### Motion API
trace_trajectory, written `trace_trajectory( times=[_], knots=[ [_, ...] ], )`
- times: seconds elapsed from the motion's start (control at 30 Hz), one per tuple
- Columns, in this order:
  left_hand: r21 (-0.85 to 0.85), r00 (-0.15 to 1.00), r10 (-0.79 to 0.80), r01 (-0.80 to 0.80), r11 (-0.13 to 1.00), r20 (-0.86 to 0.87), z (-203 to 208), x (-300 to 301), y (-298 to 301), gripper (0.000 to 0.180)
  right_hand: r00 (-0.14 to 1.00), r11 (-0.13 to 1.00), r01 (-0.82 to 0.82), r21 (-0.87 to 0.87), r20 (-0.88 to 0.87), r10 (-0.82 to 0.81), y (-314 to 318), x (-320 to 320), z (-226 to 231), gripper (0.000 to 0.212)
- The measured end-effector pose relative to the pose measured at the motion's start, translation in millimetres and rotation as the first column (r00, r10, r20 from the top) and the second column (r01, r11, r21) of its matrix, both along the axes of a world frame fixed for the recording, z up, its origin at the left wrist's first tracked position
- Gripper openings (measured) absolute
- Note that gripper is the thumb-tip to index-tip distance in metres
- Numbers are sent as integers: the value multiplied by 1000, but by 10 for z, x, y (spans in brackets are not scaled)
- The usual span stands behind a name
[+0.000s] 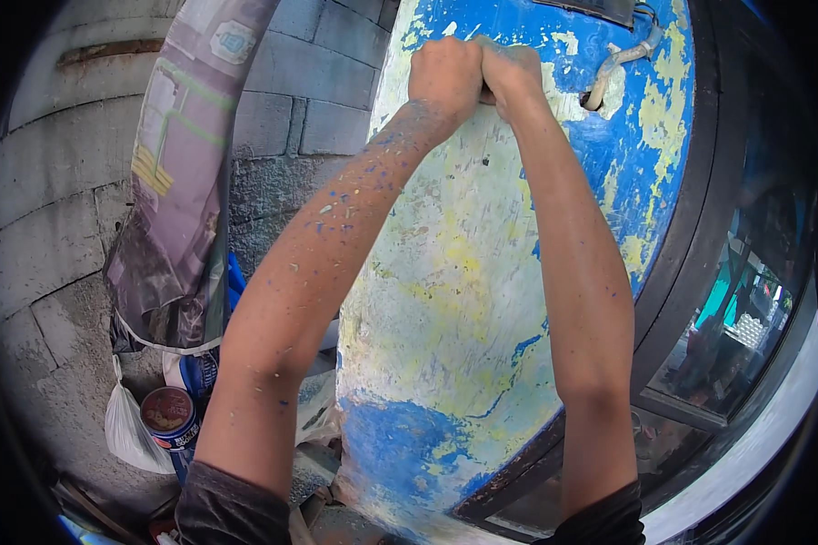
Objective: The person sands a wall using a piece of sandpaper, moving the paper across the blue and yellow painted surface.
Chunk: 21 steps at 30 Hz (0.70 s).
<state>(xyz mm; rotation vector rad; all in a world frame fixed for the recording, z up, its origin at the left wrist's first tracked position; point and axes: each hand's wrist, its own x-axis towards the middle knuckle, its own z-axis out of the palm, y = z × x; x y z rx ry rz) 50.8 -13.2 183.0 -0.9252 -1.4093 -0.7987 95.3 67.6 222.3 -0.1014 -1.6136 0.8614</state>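
Note:
Both arms stretch up across a wall panel whose blue paint is largely worn off, baring pale whitish and yellow-green patches. My left hand is closed in a fist against its upper part. Pressed right beside it, my right hand is closed too. Whatever the fingers grip is hidden behind the knuckles; only a small dark bit shows between the hands. Blue and pale paint flakes speckle my left forearm, with just a few specks on the right one. Blue paint still covers the area around and above the hands.
A bent pale pipe or cable leaves a hole right of my hands, below a dark box. A dark-framed window borders the panel. Leftward are a grey block wall, a hanging printed sheet, a tin and a white plastic bag.

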Motion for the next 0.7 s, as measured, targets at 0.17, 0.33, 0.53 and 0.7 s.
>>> trace_trajectory(
  times=[0.17, 0.33, 0.53, 0.7],
  knots=[
    [25, 994, -105, 104, 994, 36, 130, -15, -69, 20, 994, 987, 107, 118, -13, -107, -19, -70, 185, 33],
    [37, 998, 60, -61, 997, 19, 122, -216, 4, 25, 998, 994, 22, 105, 51, -27, -194, 18, 77, 29],
    [7, 997, -4, 4, 1000, 73, 49, -374, -114, 31, 972, 970, 173, 174, 132, -197, -260, -178, 98, 25],
    [94, 997, 66, -63, 994, -27, 226, -668, -56, 31, 991, 987, 115, 109, 53, -122, -307, -395, 209, 25]
  ],
)
